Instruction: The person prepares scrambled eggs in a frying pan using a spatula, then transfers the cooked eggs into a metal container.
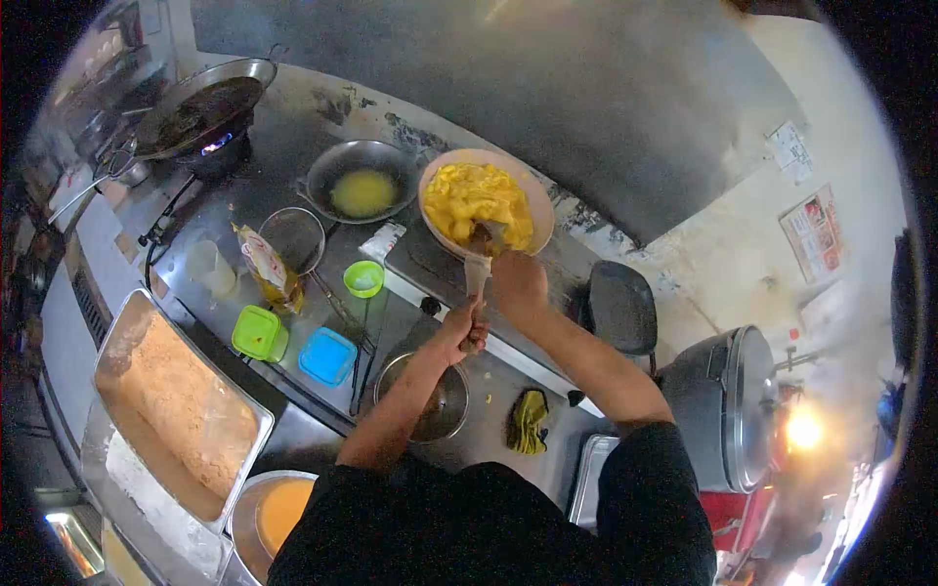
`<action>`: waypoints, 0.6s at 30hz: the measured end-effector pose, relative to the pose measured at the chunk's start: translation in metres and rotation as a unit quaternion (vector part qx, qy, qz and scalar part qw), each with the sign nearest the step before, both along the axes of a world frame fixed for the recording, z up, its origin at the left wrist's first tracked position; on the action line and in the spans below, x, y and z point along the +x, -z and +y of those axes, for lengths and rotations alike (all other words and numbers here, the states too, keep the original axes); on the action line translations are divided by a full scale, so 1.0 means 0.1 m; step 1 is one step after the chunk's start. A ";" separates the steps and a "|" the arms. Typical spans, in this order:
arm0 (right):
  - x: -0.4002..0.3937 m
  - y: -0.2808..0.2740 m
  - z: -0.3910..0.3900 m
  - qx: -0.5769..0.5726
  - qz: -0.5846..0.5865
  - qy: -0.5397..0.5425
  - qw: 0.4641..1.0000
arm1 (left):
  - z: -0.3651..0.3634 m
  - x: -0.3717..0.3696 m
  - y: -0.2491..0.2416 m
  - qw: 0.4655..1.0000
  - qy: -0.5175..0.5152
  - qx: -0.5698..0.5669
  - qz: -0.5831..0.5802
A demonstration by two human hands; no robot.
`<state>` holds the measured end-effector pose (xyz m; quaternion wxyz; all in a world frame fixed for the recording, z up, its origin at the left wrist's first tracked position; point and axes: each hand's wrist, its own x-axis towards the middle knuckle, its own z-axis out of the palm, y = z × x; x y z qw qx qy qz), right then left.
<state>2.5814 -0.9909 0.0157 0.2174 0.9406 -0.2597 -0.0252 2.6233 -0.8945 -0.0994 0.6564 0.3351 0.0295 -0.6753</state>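
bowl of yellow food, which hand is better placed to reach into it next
Probably the right hand: it sits at the near edge of the bowl, while the left hand is lower, farther from the food.

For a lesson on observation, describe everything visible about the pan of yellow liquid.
The pan is dark, round and wide, apparently metal, with a thin rim and sloping sides. It sits upright on the worktop, with shallow yellow liquid in its bottom. The pale bowl of yellow food is close beside it, the strainer nearer the person. The left hand and right hand are clear of it.
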 end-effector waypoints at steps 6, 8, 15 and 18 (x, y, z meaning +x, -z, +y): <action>0.08 -0.54 -0.84 0.003 -0.032 -0.040 0.999 | 0.04 -0.01 -0.10 0.999 -0.015 -0.008 0.032; 0.02 -0.98 -0.78 0.029 -0.002 -0.052 0.998 | 0.00 0.01 -0.08 0.998 -0.001 -0.032 0.056; -0.05 -1.11 -0.06 0.106 0.034 -0.121 0.986 | 0.02 -0.03 -0.01 0.999 -0.008 -0.020 0.031; 0.18 -0.62 -0.07 0.163 -0.018 -0.124 0.979 | 0.03 -0.02 -0.07 1.000 -0.007 -0.010 0.015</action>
